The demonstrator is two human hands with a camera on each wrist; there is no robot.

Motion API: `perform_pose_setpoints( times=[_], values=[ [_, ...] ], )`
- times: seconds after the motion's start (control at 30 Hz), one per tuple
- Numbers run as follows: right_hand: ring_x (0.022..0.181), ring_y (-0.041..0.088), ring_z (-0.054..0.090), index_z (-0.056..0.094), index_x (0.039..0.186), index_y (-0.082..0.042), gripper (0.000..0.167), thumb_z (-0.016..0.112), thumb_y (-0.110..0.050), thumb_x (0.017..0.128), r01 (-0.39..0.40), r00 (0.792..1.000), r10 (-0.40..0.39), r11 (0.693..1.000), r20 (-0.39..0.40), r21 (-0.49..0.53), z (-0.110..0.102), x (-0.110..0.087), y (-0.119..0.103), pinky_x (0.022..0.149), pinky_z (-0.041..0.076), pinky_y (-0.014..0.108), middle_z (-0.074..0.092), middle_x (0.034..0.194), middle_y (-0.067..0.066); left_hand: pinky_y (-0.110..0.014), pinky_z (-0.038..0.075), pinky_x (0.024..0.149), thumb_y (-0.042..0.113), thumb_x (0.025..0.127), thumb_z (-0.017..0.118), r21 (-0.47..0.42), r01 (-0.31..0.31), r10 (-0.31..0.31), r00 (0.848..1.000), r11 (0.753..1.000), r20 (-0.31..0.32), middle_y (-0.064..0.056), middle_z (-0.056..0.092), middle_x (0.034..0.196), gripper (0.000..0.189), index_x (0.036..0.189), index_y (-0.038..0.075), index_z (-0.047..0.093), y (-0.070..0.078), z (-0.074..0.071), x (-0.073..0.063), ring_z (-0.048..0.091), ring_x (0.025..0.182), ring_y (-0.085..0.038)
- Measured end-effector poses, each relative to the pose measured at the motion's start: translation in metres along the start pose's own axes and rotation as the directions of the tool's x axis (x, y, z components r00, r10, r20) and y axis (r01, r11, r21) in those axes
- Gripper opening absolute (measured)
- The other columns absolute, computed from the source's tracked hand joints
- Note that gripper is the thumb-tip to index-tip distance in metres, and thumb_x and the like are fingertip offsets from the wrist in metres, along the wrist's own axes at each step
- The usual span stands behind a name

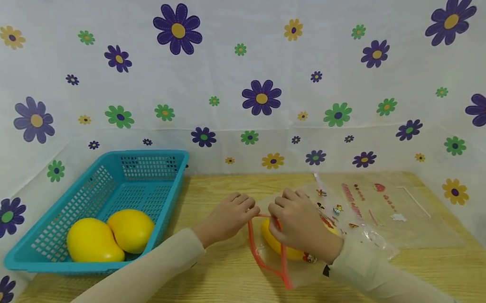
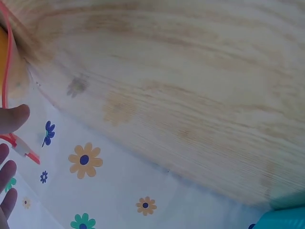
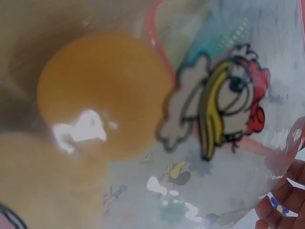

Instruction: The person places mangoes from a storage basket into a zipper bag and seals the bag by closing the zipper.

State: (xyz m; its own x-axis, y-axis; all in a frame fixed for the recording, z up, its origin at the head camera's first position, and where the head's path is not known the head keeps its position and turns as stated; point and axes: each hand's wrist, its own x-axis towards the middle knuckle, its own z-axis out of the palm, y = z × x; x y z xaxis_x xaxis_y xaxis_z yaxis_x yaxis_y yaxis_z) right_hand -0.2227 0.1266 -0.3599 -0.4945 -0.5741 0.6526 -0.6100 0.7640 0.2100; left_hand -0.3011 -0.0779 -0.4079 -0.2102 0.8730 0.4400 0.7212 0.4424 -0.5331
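Observation:
A clear zip bag (image 1: 297,278) with a red-orange zip edge and cartoon prints lies with its mouth parted toward the left. Inside it are yellow mangoes (image 1: 271,237), one of them plain through the film as a rounded mango (image 3: 105,90) in the right wrist view. At the far corner of the mouth, my left hand (image 1: 228,218) pinches the zip edge between thumb and fingers. My right hand (image 1: 302,223) reaches over the bag and grips the zip edge from above, hiding part of the mangoes. A cartoon duck print (image 3: 228,102) faces the right wrist camera.
On the left stands a turquoise plastic basket (image 1: 173,190) holding two mangoes (image 1: 91,242) at its near end. More clear printed bags (image 1: 395,206) lie flat at the back right of the wooden table (image 1: 219,286). A flowered white cloth (image 1: 219,67) hangs behind.

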Motion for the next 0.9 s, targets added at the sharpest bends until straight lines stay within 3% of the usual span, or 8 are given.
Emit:
perform_pose_setpoints(
  times=[0.17, 0.37, 0.5, 0.7, 0.9],
  values=[
    [0.062, 0.015, 0.041, 0.052, 0.061, -0.016, 0.019, 0.068, -0.018, 0.072, 0.007, 1.000, -0.007, 1.000, -0.014, 0.010, 0.003, -0.002, -0.003, 0.060, 0.029, 0.026, 0.049, 0.058, -0.005, -0.026, 0.049, 0.084, 0.017, 0.084, 0.070, 0.013, -0.020, 0.020, 0.999, 1.000, -0.027, 0.003, 0.062, 0.089, 0.012, 0.092, 0.015, 0.061, -0.001, 0.003, 0.000, 0.059, 0.085, -0.014],
    [0.063, 0.014, 0.041, 0.052, 0.061, -0.017, 0.020, 0.069, -0.021, 0.071, 0.022, 1.000, -0.022, 0.999, -0.009, 0.026, 0.007, -0.006, -0.007, 0.060, 0.030, 0.026, 0.054, 0.061, -0.005, -0.028, 0.049, 0.087, 0.016, 0.082, 0.071, 0.035, -0.021, 0.021, 1.000, 0.999, -0.001, 0.004, 0.066, 0.088, 0.011, 0.091, 0.016, 0.065, -0.002, 0.004, -0.001, 0.061, 0.082, -0.013],
    [0.063, 0.012, 0.042, 0.055, 0.061, -0.018, 0.019, 0.067, -0.023, 0.075, 0.013, 1.000, -0.015, 0.997, 0.024, 0.073, 0.008, -0.009, -0.009, 0.060, 0.033, 0.025, 0.053, 0.058, -0.007, -0.029, 0.049, 0.087, 0.015, 0.081, 0.072, 0.042, -0.017, 0.017, 1.000, 0.999, -0.003, 0.005, 0.066, 0.085, 0.009, 0.088, 0.017, 0.065, -0.002, 0.003, -0.002, 0.061, 0.080, -0.012],
    [0.063, 0.010, 0.039, 0.063, 0.066, -0.015, 0.012, 0.064, -0.011, 0.077, -0.086, 0.994, 0.070, 0.972, 0.079, 0.219, 0.000, -0.008, 0.001, 0.059, 0.033, 0.022, 0.057, 0.059, -0.008, -0.029, 0.049, 0.086, 0.017, 0.080, 0.073, 0.046, -0.007, 0.007, 1.000, 0.999, -0.007, 0.005, 0.068, 0.085, 0.009, 0.087, 0.017, 0.067, -0.001, 0.002, -0.002, 0.062, 0.081, -0.011],
    [0.063, 0.011, 0.043, 0.067, 0.071, -0.014, 0.005, 0.069, -0.012, 0.076, -0.080, 0.988, 0.050, 0.974, 0.146, 0.211, 0.003, -0.012, 0.011, 0.062, 0.038, 0.024, 0.063, 0.067, -0.006, -0.028, 0.050, 0.084, 0.016, 0.081, 0.072, 0.028, 0.020, -0.020, 1.000, 0.999, 0.001, 0.004, 0.068, 0.087, 0.009, 0.088, 0.016, 0.067, 0.000, 0.002, -0.001, 0.063, 0.082, -0.013]
  ],
)
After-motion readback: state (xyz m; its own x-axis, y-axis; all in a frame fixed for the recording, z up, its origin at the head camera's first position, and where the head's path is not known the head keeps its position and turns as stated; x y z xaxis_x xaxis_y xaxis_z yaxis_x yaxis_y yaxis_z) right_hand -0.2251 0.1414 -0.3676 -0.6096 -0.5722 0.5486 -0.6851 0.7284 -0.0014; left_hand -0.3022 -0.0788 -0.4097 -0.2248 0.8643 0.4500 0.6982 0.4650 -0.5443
